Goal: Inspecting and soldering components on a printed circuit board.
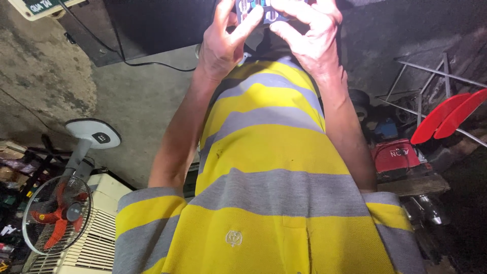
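Two hands up top, both on 1 small dark device (256, 12) w/ pale buttons, held above the striped shirt (274, 167). Left hand (225, 40) fingers curl round its left edge; right hand (309, 33) fingers wrap its right side. Left of shirt: 1 fan (58, 213), red blades. Right of shirt: 2 red paddles (449, 116), 1 red box (398, 155).

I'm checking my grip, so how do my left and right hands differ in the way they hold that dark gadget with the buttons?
The left hand stretches one finger straight across the dark gadget, while the right hand bends its fingers over it. The left hand leaves more of the buttons showing, and the right hand hides its side of them. Both grip the gadget in front of the striped shirt.
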